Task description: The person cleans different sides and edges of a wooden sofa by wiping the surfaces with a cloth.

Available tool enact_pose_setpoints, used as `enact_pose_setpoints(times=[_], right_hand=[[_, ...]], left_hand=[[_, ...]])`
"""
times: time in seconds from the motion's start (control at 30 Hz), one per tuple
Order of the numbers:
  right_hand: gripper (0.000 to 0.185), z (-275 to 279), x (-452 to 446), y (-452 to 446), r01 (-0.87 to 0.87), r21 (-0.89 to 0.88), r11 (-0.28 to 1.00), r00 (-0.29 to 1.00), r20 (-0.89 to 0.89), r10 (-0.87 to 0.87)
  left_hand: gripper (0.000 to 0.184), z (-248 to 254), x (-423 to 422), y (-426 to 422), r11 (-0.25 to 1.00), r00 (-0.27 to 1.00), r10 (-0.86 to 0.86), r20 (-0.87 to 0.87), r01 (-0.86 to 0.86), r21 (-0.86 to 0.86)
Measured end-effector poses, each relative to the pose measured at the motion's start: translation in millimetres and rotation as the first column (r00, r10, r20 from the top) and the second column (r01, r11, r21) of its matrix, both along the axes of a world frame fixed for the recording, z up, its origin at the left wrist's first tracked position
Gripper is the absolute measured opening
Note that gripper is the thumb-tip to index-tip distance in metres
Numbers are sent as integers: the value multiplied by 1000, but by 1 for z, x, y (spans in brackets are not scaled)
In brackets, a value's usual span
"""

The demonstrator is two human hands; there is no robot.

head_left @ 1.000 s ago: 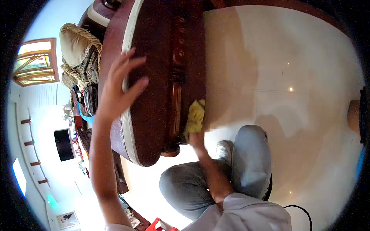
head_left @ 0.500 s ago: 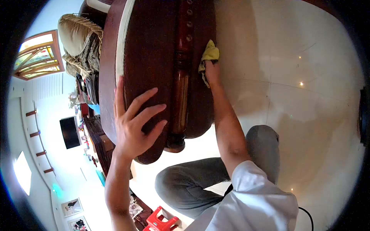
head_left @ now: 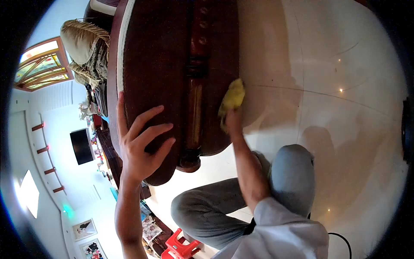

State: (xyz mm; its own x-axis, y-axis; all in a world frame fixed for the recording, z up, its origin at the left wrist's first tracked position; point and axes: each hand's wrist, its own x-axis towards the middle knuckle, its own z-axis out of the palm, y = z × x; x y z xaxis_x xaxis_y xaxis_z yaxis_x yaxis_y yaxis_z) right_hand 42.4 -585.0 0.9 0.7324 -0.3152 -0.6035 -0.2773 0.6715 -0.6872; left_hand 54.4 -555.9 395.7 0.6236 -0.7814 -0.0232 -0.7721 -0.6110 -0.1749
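Dark brown upholstered furniture with white piping and a carved wooden post fills the upper middle. My left hand rests with spread fingers against its side, near the rounded end, and holds nothing. A yellow cloth is bunched in my right hand, at the furniture's lower edge beside the floor. The fingers of that hand are mostly hidden by the cloth.
Glossy tiled floor spreads to the right, with a black cable at the bottom. My bent legs are below the furniture. A red stool stands at the bottom; cushions are piled at upper left.
My right hand and the cloth went up along the furniture's lower edge, then came partway back down. My left hand came down onto the furniture's side and stays there.
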Motion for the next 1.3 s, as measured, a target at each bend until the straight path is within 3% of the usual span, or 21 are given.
enact_pose_setpoints(times=[0.07, 0.13, 0.2, 0.23, 0.3, 0.33, 0.4, 0.47, 0.57, 0.6, 0.63, 0.67, 0.7, 0.77, 0.87, 1.0, 1.03, 1.13, 1.2, 1.23, 1.3], right_hand=[[76, -27, 65, -44, -52, 37, 998, 969, -240, 60], [81, -73, 110, -57, 157, 56, 986, 983, -104, -150], [82, -105, 127, -48, 245, 152, 957, 969, -66, -238], [83, -88, 122, -49, 288, 202, 936, 958, -54, -283], [81, -29, 58, -47, 186, 334, 924, 982, -32, -186], [78, -45, 30, -17, 198, 273, 941, 980, -55, -191], [64, -100, -35, 62, 347, 442, 827, 929, -38, -369], [59, -28, -89, 70, 272, 235, 933, 941, -268, -207], [53, -34, -112, 77, 296, 447, 844, 953, -199, -228], [51, -60, -87, 70, 296, 498, 815, 940, -302, -157], [54, -79, -63, 63, 313, 493, 812, 949, -138, -282], [66, -144, -40, 72, 198, 505, 840, 926, 185, -330], [72, -110, -13, 23, 146, 697, 702, 986, -158, -48], [71, -48, 10, -25, 99, 546, 832, 977, -212, 23], [61, -37, -7, -19, 18, 317, 948, 995, -101, 15], [51, 2, -47, 25, 351, 143, 926, 908, 188, -373], [49, 16, -60, 25, 291, 294, 911, 936, 108, -334], [34, -5, -74, 38, 330, 508, 795, 940, -102, -325], [32, -14, -86, 46, 285, 588, 757, 952, -82, -294], [32, -18, -91, 53, 259, 622, 739, 955, -51, -291], [31, -34, -94, 61, 233, 705, 669, 949, -16, -314]], left_hand=[[26, -2, 2, 1, 1000, 1000, 10, 2, -10, -4], [26, -2, 4, 0, 1000, 1000, -2, 8, 2, 9], [27, -1, 2, 1, 1000, 1000, 2, 17, -3, 11], [27, -1, 2, 1, 1000, 1000, 2, 21, -2, 8], [28, -2, 5, -2, 1000, 999, -2, 34, 2, 3], [28, -2, 4, -3, 1000, 999, 13, 39, -13, 1], [28, -3, 2, -1, 1000, 999, 23, 42, -22, -13], [27, -3, 3, 3, 1000, 999, 2, 41, -1, -23], [26, -3, 3, 3, 999, 999, -8, 47, 10, -48], [25, -3, 3, 5, 998, 999, -3, 48, 6, -55], [24, -3, 8, 8, 997, 999, -14, 41, 17, -75], [24, -4, 13, 11, 996, 1000, -19, 22, 21, -88], [23, -4, 13, 15, 995, 1000, -12, -3, 11, -99], [21, -3, 11, 15, 996, 999, -36, 31, 38, -78], [19, -9, 12, 14, 994, 994, -55, 94, 63, -84], [20, -14, 10, 23, 987, 994, -50, 100, 65, -149], [20, -16, 11, 27, 983, 993, -58, 104, 74, -165], [17, -19, 14, 29, 965, 966, -141, 216, 183, -189], [20, -14, 9, 28, 967, 957, -153, 245, 196, -164], [23, 0, -4, 23, 963, 999, -5, 37, 15, -269], [16, -5, -3, 28, 923, 995, -50, 85, 79, -376]])
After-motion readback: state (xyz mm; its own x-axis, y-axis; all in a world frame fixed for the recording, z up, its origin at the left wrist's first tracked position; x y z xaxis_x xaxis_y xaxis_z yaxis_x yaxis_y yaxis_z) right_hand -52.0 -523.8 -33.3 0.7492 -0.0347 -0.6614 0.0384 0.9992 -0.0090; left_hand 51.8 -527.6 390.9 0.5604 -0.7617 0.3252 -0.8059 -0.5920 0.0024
